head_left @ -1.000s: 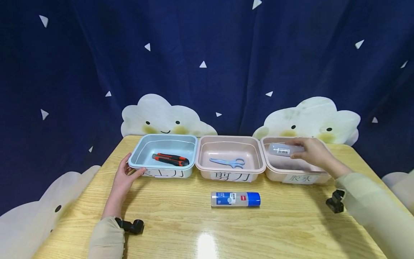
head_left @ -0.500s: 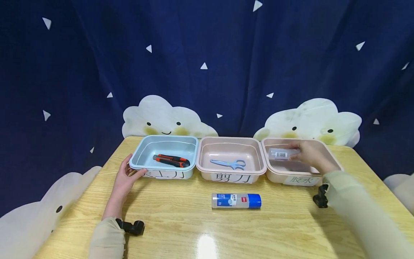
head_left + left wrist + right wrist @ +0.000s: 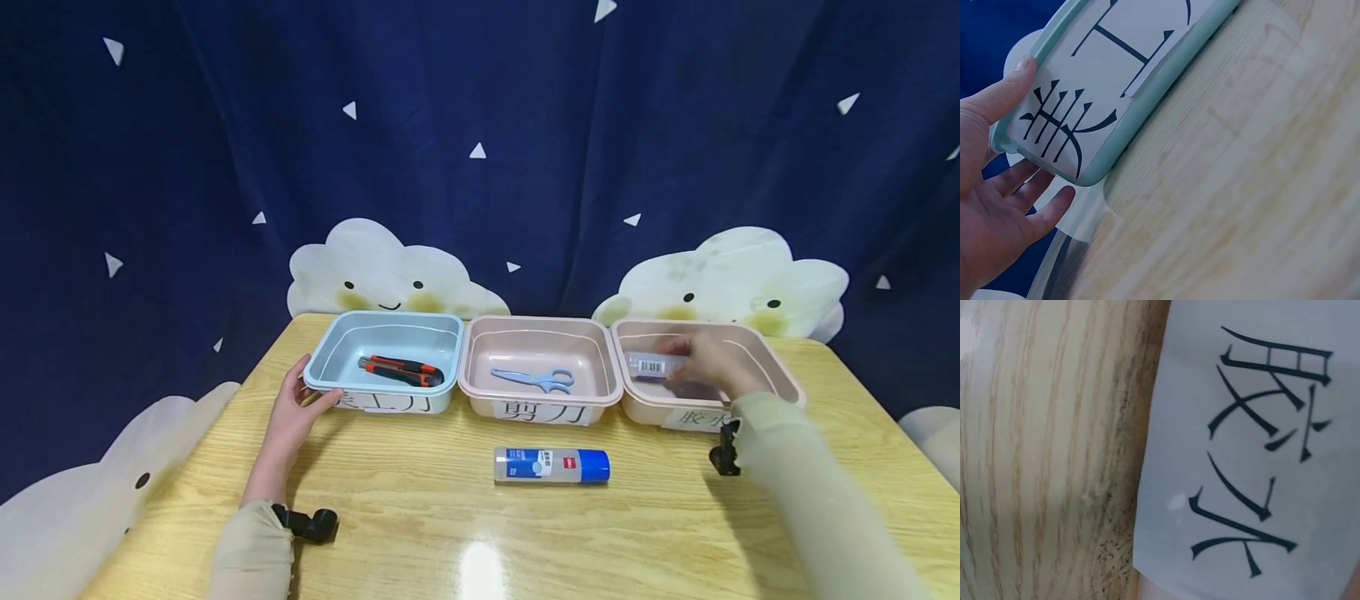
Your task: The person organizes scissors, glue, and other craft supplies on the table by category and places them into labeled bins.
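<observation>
My left hand [image 3: 291,410] holds the near left corner of the light-blue bin [image 3: 390,390], thumb over the front rim and fingers along the side. In the left wrist view, the thumb [image 3: 1007,94] lies against the bin's labelled front. Inside this bin are red-and-black utility knives [image 3: 405,372]. My right hand [image 3: 708,367] reaches into the right pink bin [image 3: 780,375] and grips a clear glue bottle [image 3: 647,365] with a barcode label. The bottle's other end is hidden by the hand. The right wrist view has only that bin's paper label [image 3: 1247,450] and tabletop.
Between the two bins stands a middle pink bin [image 3: 480,395] holding blue scissors [image 3: 534,380]. A second clear glue bottle [image 3: 551,466] with a blue cap lies on the wooden table [image 3: 420,533] in front. A dark blue curtain [image 3: 420,108] hangs behind.
My right hand has lowered the glue bottle deeper into the right bin, and the forearm has shifted left. The left hand keeps its place on the blue bin.
</observation>
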Tool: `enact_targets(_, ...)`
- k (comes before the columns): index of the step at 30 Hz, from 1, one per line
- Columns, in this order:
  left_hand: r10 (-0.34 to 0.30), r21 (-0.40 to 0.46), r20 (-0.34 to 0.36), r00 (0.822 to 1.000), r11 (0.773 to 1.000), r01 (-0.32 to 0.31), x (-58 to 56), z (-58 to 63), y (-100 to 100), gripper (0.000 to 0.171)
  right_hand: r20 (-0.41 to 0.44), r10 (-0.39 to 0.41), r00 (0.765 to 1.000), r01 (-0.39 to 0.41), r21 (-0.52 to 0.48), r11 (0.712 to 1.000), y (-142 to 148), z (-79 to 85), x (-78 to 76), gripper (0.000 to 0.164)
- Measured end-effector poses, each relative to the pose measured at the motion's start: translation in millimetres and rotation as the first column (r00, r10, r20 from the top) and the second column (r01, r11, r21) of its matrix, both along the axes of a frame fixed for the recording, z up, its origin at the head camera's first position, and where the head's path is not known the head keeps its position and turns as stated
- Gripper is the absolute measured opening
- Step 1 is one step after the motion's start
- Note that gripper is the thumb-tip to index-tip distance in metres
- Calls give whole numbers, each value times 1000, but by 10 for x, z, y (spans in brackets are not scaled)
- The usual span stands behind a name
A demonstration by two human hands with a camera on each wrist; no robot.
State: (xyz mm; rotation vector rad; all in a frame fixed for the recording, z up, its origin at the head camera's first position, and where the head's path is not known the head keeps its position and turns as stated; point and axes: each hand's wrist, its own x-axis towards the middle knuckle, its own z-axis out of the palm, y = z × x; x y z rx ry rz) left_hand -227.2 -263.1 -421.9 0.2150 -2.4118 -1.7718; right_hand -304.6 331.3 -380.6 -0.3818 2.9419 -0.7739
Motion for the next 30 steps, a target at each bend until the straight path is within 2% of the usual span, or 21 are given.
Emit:
enact_targets(4, -2, -2, 5, 1000, 1000, 2, 12, 0, 4, 88, -2, 28, 1000, -28, -2, 1000, -5, -30, -16, 47)
enact_targets(10, -6, 2, -4, 1000, 1000, 6, 8, 4, 5, 88, 98, 3, 995, 7, -98, 995, -30, -19, -11, 51)
enact_targets(14, 0, -4, -7, 1000, 1000, 0, 4, -2, 6, 88, 104, -8, 995, 16, -79, 997, -45, 37, 3, 58)
enact_targets(19, 5, -5, -9, 1000, 1000, -5, -3, -5, 4, 87, 61, -28, 998, 31, -39, 999, -44, 153, 49, 54)
enact_targets(24, 5, -11, -6, 1000, 1000, -5, 6, 12, -1, 87, -78, -73, 994, 82, 113, 990, -59, 269, 147, 44)
enact_targets(26, 6, -14, -7, 1000, 1000, -6, 10, 15, -1, 87, -142, -60, 988, 80, 146, 986, -77, 302, 199, 40)
enact_targets(30, 4, -15, -5, 1000, 1000, -4, 11, 6, 4, 87, -220, 0, 975, 28, 124, 992, -142, 360, 323, 34)
